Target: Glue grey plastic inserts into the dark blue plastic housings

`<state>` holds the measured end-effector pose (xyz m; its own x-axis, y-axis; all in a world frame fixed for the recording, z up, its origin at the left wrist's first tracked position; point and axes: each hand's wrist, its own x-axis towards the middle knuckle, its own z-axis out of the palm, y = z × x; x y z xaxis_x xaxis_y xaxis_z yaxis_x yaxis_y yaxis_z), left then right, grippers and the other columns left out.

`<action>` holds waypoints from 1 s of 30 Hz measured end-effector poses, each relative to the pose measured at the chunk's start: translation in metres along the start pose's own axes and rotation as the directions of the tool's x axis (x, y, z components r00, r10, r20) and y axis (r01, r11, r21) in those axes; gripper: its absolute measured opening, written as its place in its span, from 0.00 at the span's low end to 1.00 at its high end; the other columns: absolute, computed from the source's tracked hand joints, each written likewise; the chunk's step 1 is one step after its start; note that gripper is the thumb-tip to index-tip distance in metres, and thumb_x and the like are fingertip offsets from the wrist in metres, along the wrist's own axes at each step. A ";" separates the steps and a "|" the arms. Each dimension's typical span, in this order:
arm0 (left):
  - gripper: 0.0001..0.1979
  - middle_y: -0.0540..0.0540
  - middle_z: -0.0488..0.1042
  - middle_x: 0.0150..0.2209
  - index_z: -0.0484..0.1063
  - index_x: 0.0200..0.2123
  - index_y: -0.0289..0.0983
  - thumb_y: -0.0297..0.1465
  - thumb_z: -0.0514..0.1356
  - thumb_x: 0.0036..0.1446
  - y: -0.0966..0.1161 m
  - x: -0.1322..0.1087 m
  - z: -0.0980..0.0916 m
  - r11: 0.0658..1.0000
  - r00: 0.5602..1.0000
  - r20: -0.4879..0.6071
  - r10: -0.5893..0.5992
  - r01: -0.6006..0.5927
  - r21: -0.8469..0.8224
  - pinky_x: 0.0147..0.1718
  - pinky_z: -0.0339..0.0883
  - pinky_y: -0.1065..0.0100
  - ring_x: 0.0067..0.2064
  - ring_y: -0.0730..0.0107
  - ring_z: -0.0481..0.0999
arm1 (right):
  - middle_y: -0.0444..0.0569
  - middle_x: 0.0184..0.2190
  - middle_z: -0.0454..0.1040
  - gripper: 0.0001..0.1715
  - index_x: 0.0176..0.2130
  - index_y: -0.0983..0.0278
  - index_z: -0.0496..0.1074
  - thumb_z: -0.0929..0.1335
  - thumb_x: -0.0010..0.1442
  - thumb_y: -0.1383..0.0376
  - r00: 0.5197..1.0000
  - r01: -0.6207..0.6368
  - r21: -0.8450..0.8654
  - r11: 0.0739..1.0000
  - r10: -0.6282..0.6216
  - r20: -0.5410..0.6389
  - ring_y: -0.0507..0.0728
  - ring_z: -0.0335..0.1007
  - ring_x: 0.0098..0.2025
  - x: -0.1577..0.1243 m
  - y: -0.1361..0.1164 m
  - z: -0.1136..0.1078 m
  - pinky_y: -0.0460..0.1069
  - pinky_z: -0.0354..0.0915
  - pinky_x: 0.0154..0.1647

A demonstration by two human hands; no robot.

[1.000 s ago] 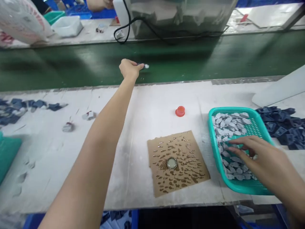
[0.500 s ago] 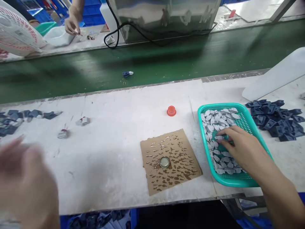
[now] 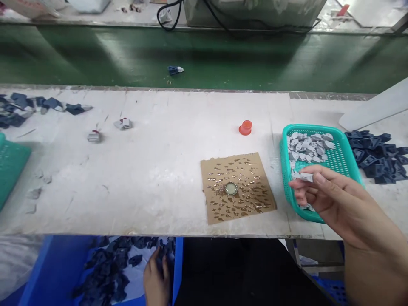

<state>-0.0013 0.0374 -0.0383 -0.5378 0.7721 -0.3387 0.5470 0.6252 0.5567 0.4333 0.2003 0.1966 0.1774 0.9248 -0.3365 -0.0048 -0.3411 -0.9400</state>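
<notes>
Left hand (image 3: 156, 276): low in blue plastic bin (image 3: 177, 267), fingers part-spread at navy pieces (image 3: 108, 267); hold cannot be told. Right hand (image 3: 333, 204): thumb and forefinger pinching pale grey piece (image 3: 306, 177) over teal mesh basket (image 3: 306, 127), matte angular grey chips (image 3: 306, 146) inside. Nearby: gold-flecked cardboard sheet (image 3: 223, 208), metal bottle cap (image 3: 231, 188), red plastic cap (image 3: 245, 127). Beyond basket: navy heap (image 3: 372, 155).

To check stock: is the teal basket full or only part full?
Part full: the teal basket holds grey pieces at its left end, and its mesh floor shows at right.
</notes>
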 end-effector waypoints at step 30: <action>0.14 0.49 0.82 0.38 0.77 0.32 0.36 0.33 0.78 0.50 0.196 -0.028 -0.087 0.004 0.679 0.619 0.395 0.672 -0.740 0.43 0.80 0.79 0.40 0.75 0.84 | 0.43 0.38 0.82 0.12 0.42 0.60 0.79 0.67 0.75 0.61 0.587 0.665 -0.747 -0.009 -0.612 0.530 0.51 0.79 0.39 0.021 0.022 0.090 0.50 0.64 0.32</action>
<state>0.0648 0.1282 0.1466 0.2479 0.8419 -0.4793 -0.8345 0.4368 0.3358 0.3486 0.2271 0.1643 -0.4145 0.8407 0.3485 0.8530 0.4924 -0.1733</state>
